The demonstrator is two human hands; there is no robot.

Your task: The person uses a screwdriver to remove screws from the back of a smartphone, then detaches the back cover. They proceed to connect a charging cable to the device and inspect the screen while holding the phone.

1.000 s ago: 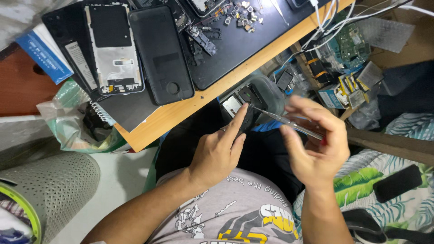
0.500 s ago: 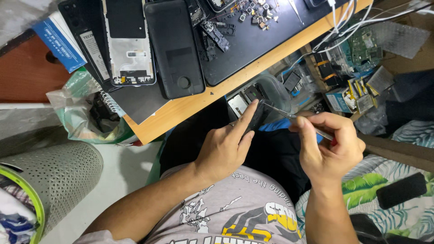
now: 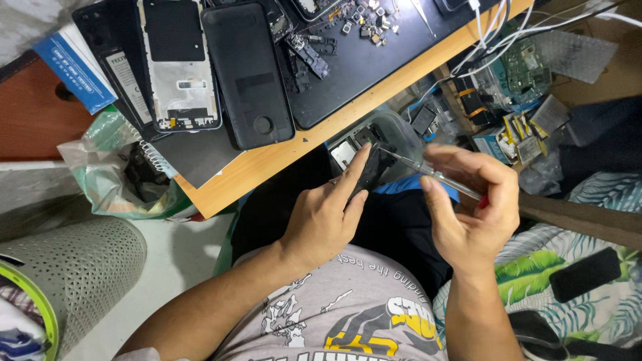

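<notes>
Below the front edge of the wooden table (image 3: 267, 164), over the person's lap, the left hand (image 3: 324, 217) grips a small black phone part (image 3: 372, 170) between thumb and raised forefinger, its dark body standing tilted just off the table edge. The right hand (image 3: 471, 214) is clenched around a slim screwdriver (image 3: 435, 172) with a clear shaft and a red end, whose metal tip touches the top of the black part. On the table, a black work mat (image 3: 374, 73) carries a black phone back cover (image 3: 247, 73), a phone frame (image 3: 177, 67) with a pale inner plate beside it, and a scatter of small loose parts (image 3: 354, 13). A green plastic bag (image 3: 120, 174) hangs at the table's left corner, and a grey perforated basket (image 3: 73, 267) stands on the floor below it.
</notes>
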